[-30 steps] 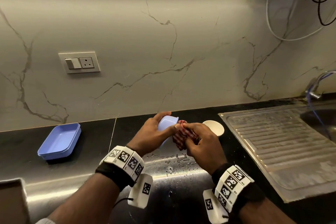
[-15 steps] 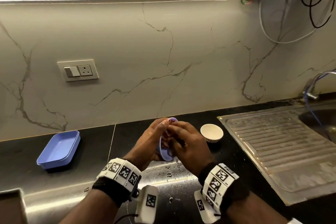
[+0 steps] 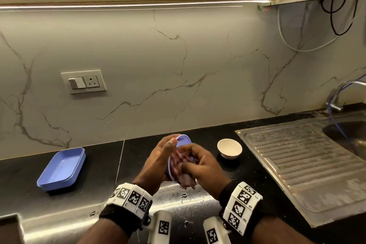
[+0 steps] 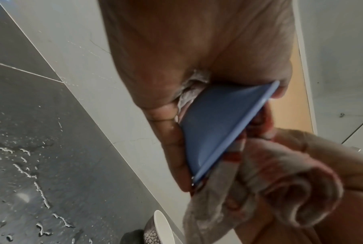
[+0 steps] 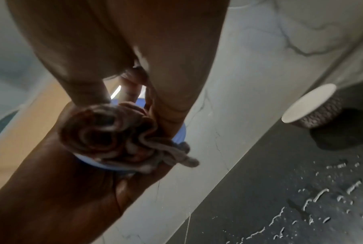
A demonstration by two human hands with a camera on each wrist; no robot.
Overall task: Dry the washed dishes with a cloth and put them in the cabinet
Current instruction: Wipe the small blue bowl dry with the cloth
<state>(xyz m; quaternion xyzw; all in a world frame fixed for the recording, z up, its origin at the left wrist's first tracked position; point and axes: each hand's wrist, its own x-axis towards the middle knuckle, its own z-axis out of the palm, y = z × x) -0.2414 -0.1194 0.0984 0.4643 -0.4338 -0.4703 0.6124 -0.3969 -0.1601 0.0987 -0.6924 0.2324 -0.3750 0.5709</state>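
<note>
Plastic and probably light, stiff and wet-slick, the blue dish [image 3: 183, 140] stands on edge in the left hand [image 3: 158, 161], best gripped by its rim, while the right hand [image 3: 202, 166] bunches the checked cloth [image 3: 179, 161] against it.

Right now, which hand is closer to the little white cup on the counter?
The right hand. It sits just left of the white cup, pressing the checked cloth into the blue dish. The left hand grips that dish from its far side, farther away.

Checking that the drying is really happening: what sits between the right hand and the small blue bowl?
The checked cloth, bunched in the right hand and pressed into the blue bowl held by the left hand; head view shows it.
</note>
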